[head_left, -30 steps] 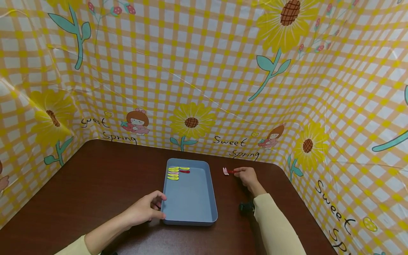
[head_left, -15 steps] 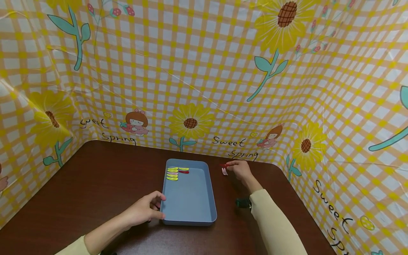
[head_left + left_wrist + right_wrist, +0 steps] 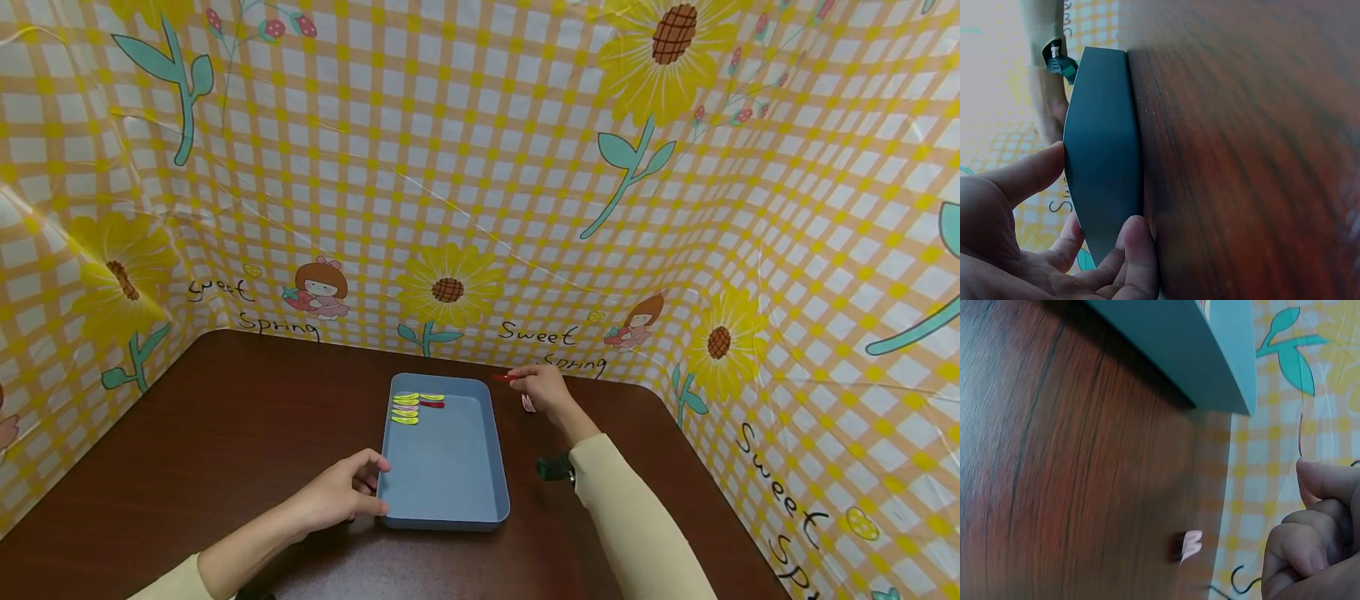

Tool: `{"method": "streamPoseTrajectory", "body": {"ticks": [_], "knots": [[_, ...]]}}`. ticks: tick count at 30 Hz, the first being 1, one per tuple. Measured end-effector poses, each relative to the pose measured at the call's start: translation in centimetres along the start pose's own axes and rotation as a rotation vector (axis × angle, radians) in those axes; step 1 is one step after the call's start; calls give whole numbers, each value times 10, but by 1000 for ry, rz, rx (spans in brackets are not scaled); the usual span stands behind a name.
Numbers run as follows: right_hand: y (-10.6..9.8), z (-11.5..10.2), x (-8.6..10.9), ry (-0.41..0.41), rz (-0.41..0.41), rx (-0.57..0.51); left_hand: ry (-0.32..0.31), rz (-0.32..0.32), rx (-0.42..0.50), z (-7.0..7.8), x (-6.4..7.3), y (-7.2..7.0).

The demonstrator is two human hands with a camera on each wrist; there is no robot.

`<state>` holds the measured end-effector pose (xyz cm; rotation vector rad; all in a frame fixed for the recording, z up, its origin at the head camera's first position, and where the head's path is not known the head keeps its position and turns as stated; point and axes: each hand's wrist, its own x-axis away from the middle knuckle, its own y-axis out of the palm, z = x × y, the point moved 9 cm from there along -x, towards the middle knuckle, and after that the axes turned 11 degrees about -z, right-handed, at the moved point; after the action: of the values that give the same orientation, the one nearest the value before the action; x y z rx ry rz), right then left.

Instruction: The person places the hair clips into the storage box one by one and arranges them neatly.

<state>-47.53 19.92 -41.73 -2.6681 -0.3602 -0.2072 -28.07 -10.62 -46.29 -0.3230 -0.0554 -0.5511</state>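
Note:
My right hand point(image 3: 546, 388) pinches a red snap hair clip point(image 3: 502, 378) between thumb and fingertips, just off the far right corner of the blue-grey tray point(image 3: 450, 475). Edge-on, that clip point(image 3: 1300, 435) shows as a thin line in the right wrist view. Below this hand, two pink hair clips point(image 3: 1191, 545) lie on the table, partly hidden in the head view. At the tray's near left side, my left hand point(image 3: 341, 493) holds the wall, its fingertips point(image 3: 1138, 234) against the outside. Inside the tray's far left corner lie several yellow clips point(image 3: 405, 420), a pink one and a red one point(image 3: 432, 405).
The dark brown wooden table point(image 3: 225, 433) carries the tray. A checked sunflower cloth point(image 3: 450, 192) stands as a wall behind and along both sides, close past the tray's far end. A dark green device point(image 3: 553, 468) sits at my right wrist.
My right hand has lifted the red clip from beside the pink clips and carried it left and away from me, toward the tray's far right corner. The left hand stays on the tray.

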Motion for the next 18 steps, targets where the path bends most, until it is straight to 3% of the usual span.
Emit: {"method": "streamPoseTrajectory", "body": {"ticks": [18], "knots": [[40, -20, -10, -12, -30, 68, -2, -3, -4, 1, 1, 0]]}}
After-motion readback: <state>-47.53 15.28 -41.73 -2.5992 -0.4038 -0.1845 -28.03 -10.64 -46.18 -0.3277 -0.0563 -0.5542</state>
